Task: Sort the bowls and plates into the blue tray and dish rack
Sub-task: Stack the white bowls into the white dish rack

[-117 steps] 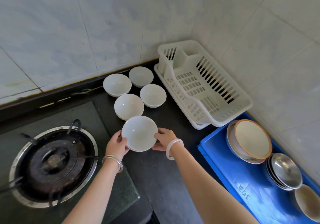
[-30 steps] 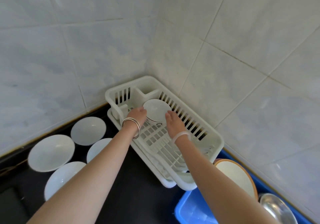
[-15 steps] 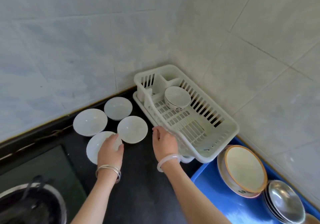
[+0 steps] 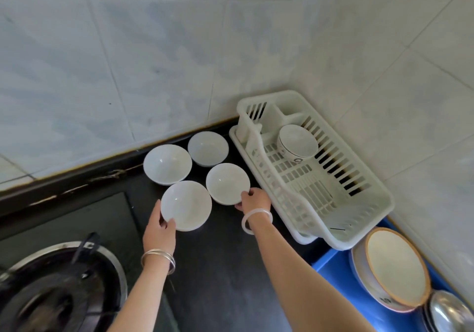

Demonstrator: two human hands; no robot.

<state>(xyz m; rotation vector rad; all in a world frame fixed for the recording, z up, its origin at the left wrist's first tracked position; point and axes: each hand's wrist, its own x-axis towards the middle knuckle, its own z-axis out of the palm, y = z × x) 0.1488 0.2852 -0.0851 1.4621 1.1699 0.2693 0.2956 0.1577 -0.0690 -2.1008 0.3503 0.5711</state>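
Observation:
Several white bowls stand close together on the dark counter. My left hand (image 4: 159,229) grips the left rim of the nearest white bowl (image 4: 186,204), thumb over its edge. My right hand (image 4: 254,201) pinches the near right rim of the white bowl beside the rack (image 4: 227,183). Both bowls rest on the counter. Behind them stand a back left bowl (image 4: 167,163) and a back bowl (image 4: 208,148). One patterned white bowl (image 4: 297,140) sits tilted at the far end of the white dish rack (image 4: 372,190). The blue tray (image 4: 341,275) lies at the lower right.
In the blue tray lean an orange-rimmed plate (image 4: 396,265) and stacked steel dishes (image 4: 446,311). A gas burner (image 4: 59,293) sits at the lower left. Tiled walls meet in a corner behind the rack.
Both hands set a bowl in the rack, let go and came back to the counter. The left hand has closed on the nearest bowl, the right on the bowl beside the rack.

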